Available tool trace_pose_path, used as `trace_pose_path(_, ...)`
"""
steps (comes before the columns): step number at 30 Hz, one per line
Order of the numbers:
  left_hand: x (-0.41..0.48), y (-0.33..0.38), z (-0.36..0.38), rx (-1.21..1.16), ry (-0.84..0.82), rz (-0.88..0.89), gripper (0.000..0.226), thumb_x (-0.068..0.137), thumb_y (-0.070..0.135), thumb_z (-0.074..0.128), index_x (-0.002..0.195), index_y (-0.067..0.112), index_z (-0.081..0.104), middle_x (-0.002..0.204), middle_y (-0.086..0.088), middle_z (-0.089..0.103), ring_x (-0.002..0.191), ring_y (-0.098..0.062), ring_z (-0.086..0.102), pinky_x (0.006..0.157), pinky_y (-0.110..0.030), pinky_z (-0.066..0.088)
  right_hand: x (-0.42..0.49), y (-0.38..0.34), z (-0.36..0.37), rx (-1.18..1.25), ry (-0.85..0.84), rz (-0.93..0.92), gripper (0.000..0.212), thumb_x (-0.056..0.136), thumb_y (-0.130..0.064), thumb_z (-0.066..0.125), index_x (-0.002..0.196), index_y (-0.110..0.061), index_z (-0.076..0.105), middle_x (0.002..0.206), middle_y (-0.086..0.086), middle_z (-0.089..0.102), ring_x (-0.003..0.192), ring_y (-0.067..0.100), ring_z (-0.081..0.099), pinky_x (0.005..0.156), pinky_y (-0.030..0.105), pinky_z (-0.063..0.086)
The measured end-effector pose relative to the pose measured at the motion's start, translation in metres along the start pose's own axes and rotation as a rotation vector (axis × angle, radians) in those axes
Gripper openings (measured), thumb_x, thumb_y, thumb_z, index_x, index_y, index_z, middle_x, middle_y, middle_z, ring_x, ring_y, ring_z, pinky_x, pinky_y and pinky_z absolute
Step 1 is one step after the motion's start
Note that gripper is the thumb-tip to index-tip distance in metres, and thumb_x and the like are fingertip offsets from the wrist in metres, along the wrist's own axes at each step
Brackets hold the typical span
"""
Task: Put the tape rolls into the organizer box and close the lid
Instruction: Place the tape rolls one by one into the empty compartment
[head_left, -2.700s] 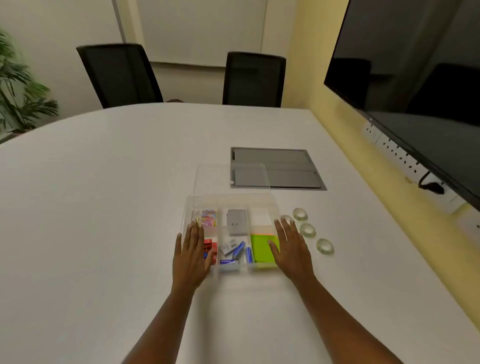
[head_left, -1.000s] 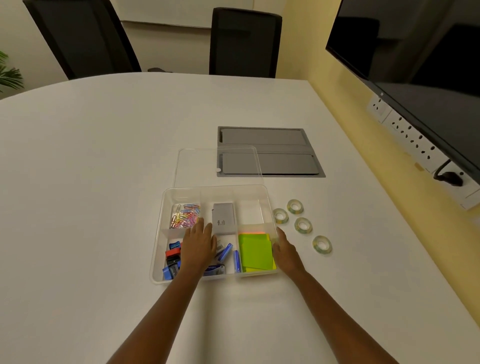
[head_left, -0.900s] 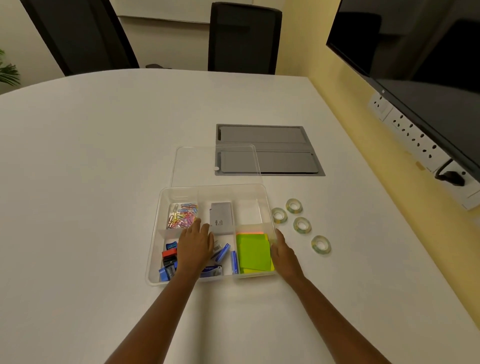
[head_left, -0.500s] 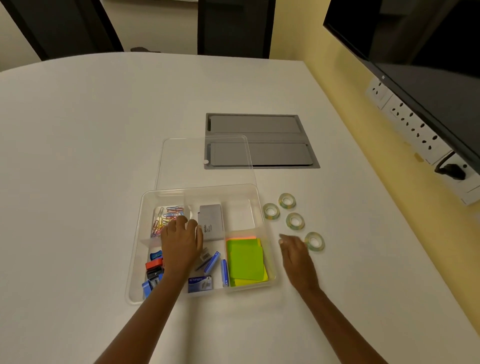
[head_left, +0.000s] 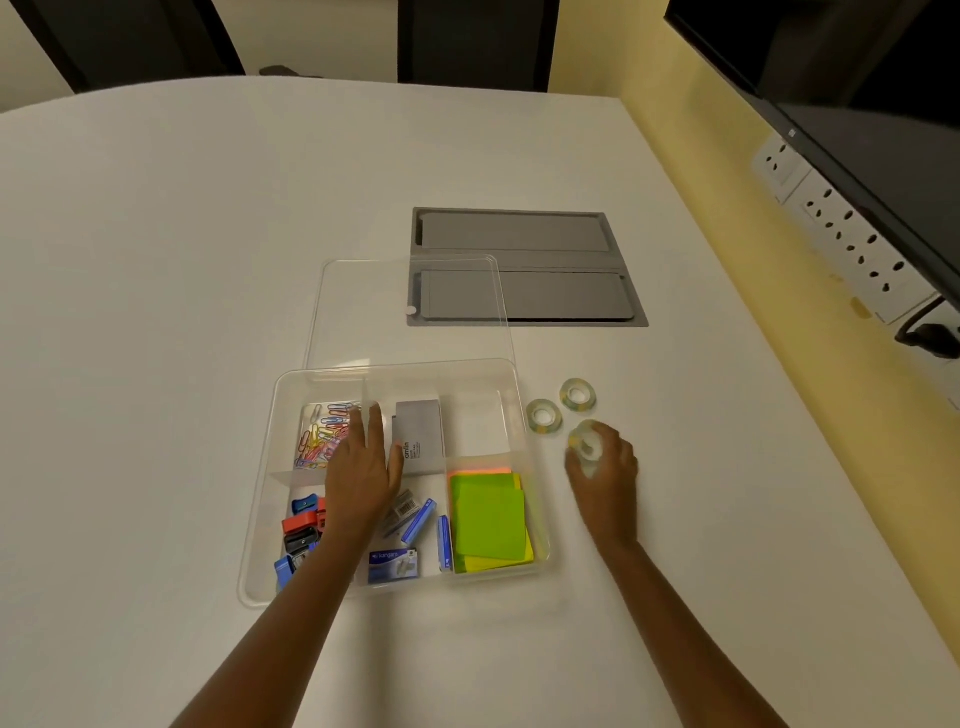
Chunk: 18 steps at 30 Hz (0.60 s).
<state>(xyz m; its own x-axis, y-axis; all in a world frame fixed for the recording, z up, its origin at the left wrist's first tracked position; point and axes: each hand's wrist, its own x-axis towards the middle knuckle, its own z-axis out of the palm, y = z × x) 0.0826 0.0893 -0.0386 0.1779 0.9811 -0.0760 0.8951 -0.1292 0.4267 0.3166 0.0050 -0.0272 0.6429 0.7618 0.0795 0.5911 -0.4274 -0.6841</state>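
The clear organizer box sits open on the white table, its lid lying flat just beyond its far edge. The left hand rests flat inside the box, fingers spread and holding nothing, beside the coloured paper clips. To the right of the box, the right hand curls its fingers around one tape roll, which is blurred. Two other tape rolls lie flat on the table just beyond those fingers, near the box's right wall, apart from the hand. Green sticky notes fill the near right compartment.
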Motion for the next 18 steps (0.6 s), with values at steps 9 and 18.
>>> trace_pose_path(9, -0.001, -0.001, 0.002, 0.045, 0.019, 0.068, 0.067, 0.084, 0.038, 0.013, 0.142, 0.005, 0.004, 0.155, -0.017, 0.003, 0.144, -0.026, 0.003, 0.118, -0.035, 0.006, 0.005, -0.055, 0.030, 0.008, -0.185, -0.439, 0.029, 0.090, -0.014, 0.059, 0.118, -0.007, 0.057, 0.120, 0.013, 0.060, 0.112, 0.030, 0.053, 0.095, 0.042, 0.047)
trace_pose_path(18, -0.001, 0.000, 0.002, 0.006, -0.004, 0.052, 0.066, 0.085, 0.038, 0.013, 0.142, 0.005, 0.005, 0.155, -0.016, 0.004, 0.144, -0.025, 0.005, 0.118, -0.035, 0.010, 0.034, 0.020, 0.010, -0.323, -0.182, 0.073, 0.041, 0.088, -0.018, 0.061, 0.124, -0.002, 0.050, 0.137, 0.021, 0.043, 0.126, 0.037, 0.041, 0.099, 0.047, 0.042)
